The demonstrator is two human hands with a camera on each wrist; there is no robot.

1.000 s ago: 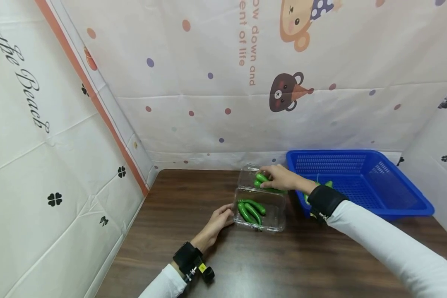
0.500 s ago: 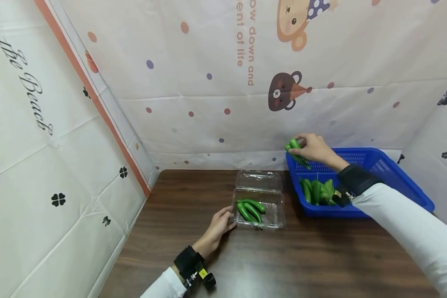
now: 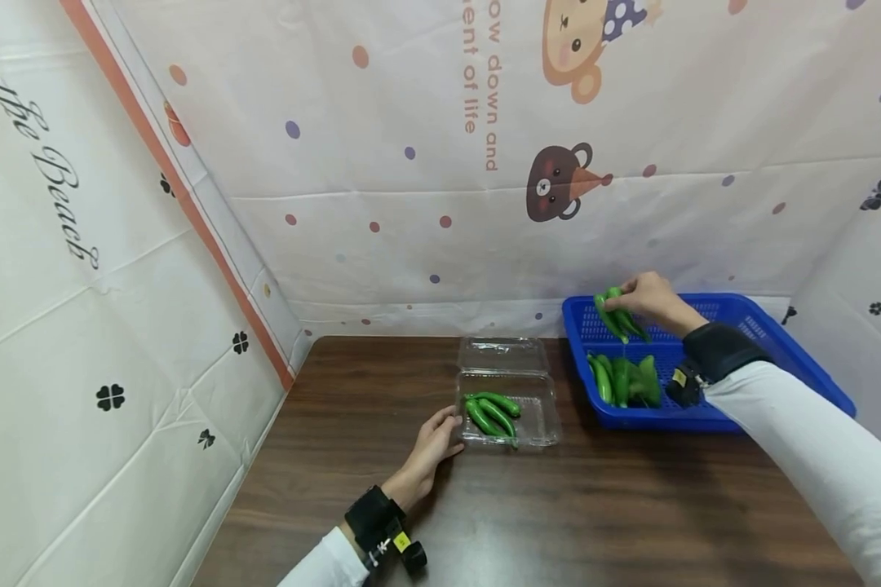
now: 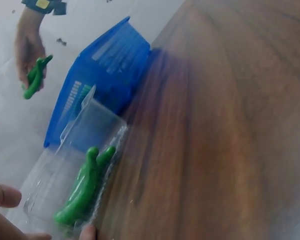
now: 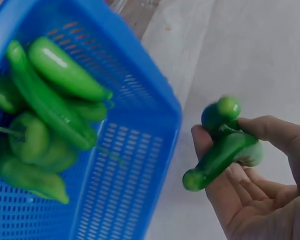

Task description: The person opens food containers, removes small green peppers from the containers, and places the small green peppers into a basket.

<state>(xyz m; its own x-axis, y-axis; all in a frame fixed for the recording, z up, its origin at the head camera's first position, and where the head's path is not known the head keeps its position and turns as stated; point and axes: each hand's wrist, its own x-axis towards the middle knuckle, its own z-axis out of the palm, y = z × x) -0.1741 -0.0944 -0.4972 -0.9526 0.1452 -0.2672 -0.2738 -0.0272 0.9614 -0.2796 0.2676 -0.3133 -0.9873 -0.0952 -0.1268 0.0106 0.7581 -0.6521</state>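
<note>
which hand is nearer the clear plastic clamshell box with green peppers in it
Left. The left hand touches the near left corner of the clear plastic clamshell box on the table. The right hand is well off to the right, holding green peppers above the blue plastic basket.

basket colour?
Blue, a perforated plastic basket; the head view shows it best.

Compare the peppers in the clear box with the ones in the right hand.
The peppers in the clear box lie flat in the open clamshell on the table; the peppers in the right hand hang gripped above the blue basket. The left hand touches the clamshell. Both bunches are green and glossy.
</note>
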